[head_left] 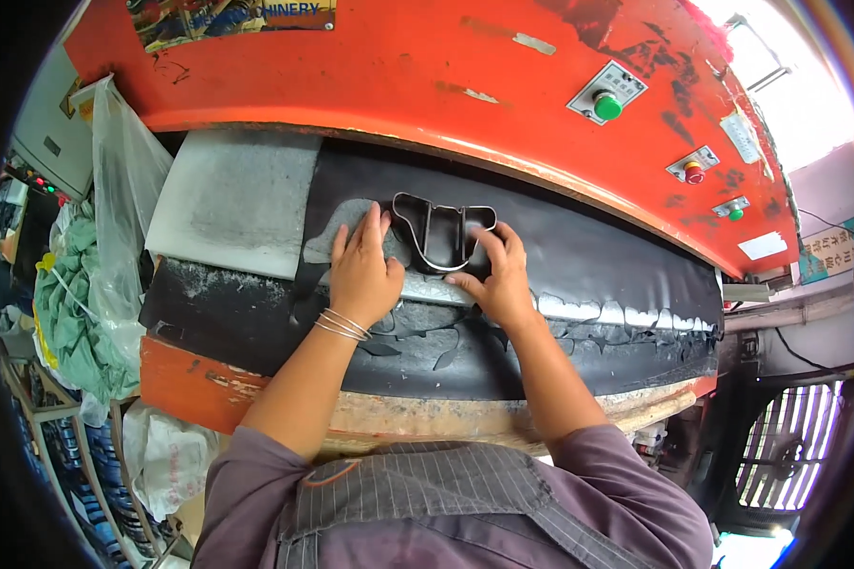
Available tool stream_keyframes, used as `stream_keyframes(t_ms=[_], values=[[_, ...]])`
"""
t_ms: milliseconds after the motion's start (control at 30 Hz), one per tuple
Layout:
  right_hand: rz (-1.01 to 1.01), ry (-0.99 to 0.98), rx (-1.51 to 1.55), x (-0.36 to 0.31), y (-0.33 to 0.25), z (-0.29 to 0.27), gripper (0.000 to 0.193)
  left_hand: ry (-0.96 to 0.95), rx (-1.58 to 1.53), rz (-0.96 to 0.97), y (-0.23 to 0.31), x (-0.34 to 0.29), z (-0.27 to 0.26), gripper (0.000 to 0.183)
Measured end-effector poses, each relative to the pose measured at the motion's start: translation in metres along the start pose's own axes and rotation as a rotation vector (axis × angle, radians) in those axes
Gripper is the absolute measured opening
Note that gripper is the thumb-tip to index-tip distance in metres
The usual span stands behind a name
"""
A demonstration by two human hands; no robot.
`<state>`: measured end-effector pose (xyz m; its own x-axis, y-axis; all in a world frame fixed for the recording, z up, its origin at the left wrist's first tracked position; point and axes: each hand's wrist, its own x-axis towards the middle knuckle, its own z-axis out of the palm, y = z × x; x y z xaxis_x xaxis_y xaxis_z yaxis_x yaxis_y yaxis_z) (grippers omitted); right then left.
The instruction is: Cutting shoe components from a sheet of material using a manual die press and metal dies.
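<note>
A metal cutting die (428, 230), an outline of thin steel strip with two crossbars, stands on a black sheet of material (588, 251). My right hand (499, 280) grips its right side, the fingers at the upper edge and the thumb near the lower edge. Just left of the die, my left hand (362, 275) lies with its fingers stretched out, fingertips close to the die's left edge. Whether they touch it I cannot tell. Beside that hand, a grey shape (351, 214) shows within the black sheet. Torn black offcuts (446, 343) hang along the sheet's near edge.
The red beam of a press (427, 71) spans the far side, with a green button (607, 105) and a red button (694, 173). A pale board (237, 199) shows at left. Plastic sheeting (128, 190) and a green bundle (85, 303) hang beyond. A wooden edge (399, 417) runs before me.
</note>
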<state>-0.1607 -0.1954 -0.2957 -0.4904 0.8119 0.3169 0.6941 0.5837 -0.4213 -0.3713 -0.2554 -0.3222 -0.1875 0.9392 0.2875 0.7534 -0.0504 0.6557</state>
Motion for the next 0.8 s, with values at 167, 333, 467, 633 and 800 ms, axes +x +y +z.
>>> stream_keyframes(t_ms=[167, 333, 467, 633, 800], values=[[-0.017, -0.002, -0.107, 0.003, -0.004, -0.007, 0.068, 0.015, 0.017, 0.001, 0.002, 0.001, -0.003, 0.072], [-0.069, 0.059, -0.113, -0.001, -0.008, -0.004, 0.058, 0.016, -0.01, -0.002, 0.0, 0.0, -0.003, 0.071], [-0.101, 0.112, -0.145, -0.001, -0.009, -0.001, 0.057, 0.006, 0.018, -0.014, 0.001, 0.0, -0.005, 0.069], [-0.108, 0.121, -0.145, -0.001, -0.012, 0.001, 0.057, -0.033, 0.074, -0.026, 0.006, -0.002, -0.011, 0.069], [-0.075, 0.013, -0.13, 0.01, -0.008, -0.013, 0.068, -0.027, 0.087, -0.036, 0.008, 0.011, -0.012, 0.068]])
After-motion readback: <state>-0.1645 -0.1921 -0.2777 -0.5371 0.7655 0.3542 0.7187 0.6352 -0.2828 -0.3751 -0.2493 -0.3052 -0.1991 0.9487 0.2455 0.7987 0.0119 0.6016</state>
